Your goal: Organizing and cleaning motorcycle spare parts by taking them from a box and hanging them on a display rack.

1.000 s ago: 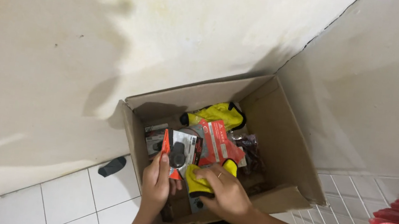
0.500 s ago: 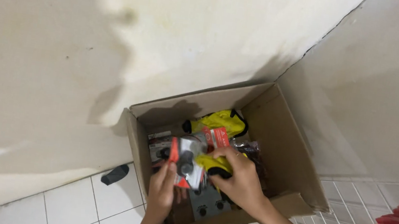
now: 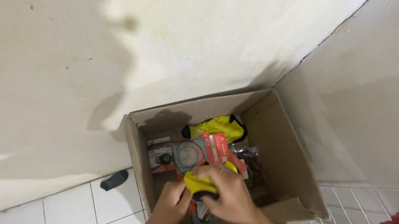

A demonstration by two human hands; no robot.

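Both hands inside an open brown cardboard box of packaged goods.

The right hand is clamped on a yellow-and-black packet at the box's 6 o'clock; the left hand, at its 7 o'clock, touches it, grip unclear.

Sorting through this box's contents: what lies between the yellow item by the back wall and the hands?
In the head view, red blister packs lie between the yellow item and both hands, left hand, right hand.

Red blister packs in cardboard box

Home corner: tiled floor, stained wall
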